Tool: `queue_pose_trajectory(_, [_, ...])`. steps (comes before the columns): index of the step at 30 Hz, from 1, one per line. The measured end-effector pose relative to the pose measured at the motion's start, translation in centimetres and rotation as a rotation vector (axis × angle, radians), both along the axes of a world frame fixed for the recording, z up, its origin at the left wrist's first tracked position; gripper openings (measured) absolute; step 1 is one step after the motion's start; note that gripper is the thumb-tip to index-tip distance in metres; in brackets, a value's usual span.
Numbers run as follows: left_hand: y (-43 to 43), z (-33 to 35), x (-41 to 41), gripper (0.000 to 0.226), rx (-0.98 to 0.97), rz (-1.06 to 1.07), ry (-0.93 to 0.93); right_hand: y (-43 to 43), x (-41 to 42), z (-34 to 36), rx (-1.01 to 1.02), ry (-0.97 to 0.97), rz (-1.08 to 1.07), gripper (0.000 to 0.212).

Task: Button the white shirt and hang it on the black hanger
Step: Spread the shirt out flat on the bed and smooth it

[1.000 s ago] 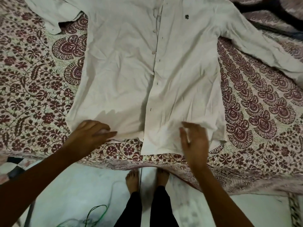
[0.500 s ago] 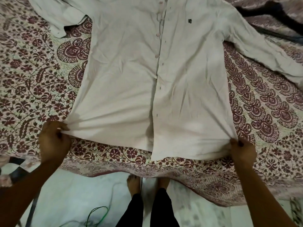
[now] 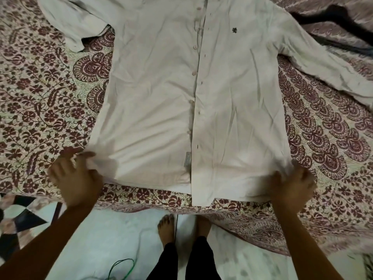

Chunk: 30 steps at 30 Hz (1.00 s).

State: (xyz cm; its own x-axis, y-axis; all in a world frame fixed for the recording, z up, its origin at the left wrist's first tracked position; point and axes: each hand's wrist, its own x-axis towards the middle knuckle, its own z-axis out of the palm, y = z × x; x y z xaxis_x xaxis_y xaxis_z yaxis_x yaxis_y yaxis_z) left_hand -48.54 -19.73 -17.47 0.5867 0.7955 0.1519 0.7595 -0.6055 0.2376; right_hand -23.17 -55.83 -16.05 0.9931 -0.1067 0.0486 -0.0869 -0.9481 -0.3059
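Observation:
The white shirt [image 3: 232,118] lies face up and spread flat on the patterned bedspread [image 3: 40,110], its hem towards me. The front is unbuttoned: a row of buttons [image 3: 191,101] shows beside the edge of the right panel. My left hand [image 3: 74,178] is blurred, its fingers spread at the shirt's lower left corner, touching the bunched cloth. My right hand [image 3: 294,182] grips the lower right corner of the hem with curled fingers. A black shape [image 3: 327,17] lies at the far right of the bed; I cannot tell whether it is the hanger.
The bed's edge runs just in front of my bare feet [image 3: 167,227], which stand on a pale floor. A green cable [image 3: 121,267] lies on the floor to the left. One shirt sleeve [image 3: 331,71] stretches to the right, the other is folded at the top left.
Both hands went from the middle of the hem out to its corners and pulled the shirt flat. Since half a second ago the left hand's fingers have spread open; the right still grips.

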Motion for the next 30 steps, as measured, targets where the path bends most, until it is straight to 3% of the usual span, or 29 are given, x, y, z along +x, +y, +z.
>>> queue_pose_trajectory(2, [-2.0, 0.1, 1.6, 0.045, 0.065, -0.405, 0.123, 2.3, -1.6, -0.2, 0.021, -0.08, 0.396, 0.049])
queue_pose_trajectory(5, [-4.5, -0.9, 4.2, 0.048, 0.079, -0.878, 0.258, 6.1, -5.2, -1.0, 0.04, 0.164, 1.031, 0.064])
queue_pose_trajectory(7, [-5.2, -2.1, 5.7, 0.052, 0.057, -1.028, 0.315, 7.9, -7.2, -2.0, -0.035, 0.23, 1.17, 0.068])
queue_pose_trajectory(9, [-5.6, -3.1, 6.6, 0.048, 0.055, -1.089, 0.325, 9.5, -7.7, -1.9, 0.051, 0.233, 1.071, 0.048])
queue_pose_trajectory(11, [-5.4, -3.1, 7.0, 0.04, 0.035, -1.098, 0.253, 10.3, -7.0, -0.8, 0.266, 0.269, 0.941, 0.029])
queue_pose_trajectory(16, [-5.5, -1.2, 6.4, 0.042, -0.084, -1.156, 0.09, 10.3, -5.4, 1.5, 0.727, 0.625, 0.655, 0.016])
queue_pose_trajectory(19, [-5.4, -1.6, 5.9, 0.043, -0.106, -1.193, 0.141, 9.6, -5.3, 2.1, 0.985, 0.529, 0.43, 0.024])
queue_pose_trajectory(24, [-4.9, -1.4, 5.9, 0.045, -0.045, -1.327, 0.12, 10.5, -6.7, 1.8, 0.843, 0.817, 0.512, 0.024])
queue_pose_trajectory(25, [-4.9, -1.4, 5.5, 0.044, -0.056, -1.36, 0.116, 10.9, -6.7, 1.8, 0.874, 0.773, 0.466, 0.022])
queue_pose_trajectory(27, [-5.0, -1.1, 5.0, 0.039, -0.114, -1.386, 0.087, 11.8, -6.4, 1.6, 0.823, 0.488, 0.427, 0.018])
queue_pose_trajectory(29, [-5.2, -0.8, 5.2, 0.04, -0.135, -1.316, 0.029, 12.8, -5.5, 0.8, 0.525, 0.249, 0.575, 0.046])
queue_pose_trajectory(30, [-5.4, -0.8, 5.5, 0.044, -0.12, -1.252, 0.048, 13.2, -5.2, 0.0, 0.326, 0.237, 0.666, 0.059])
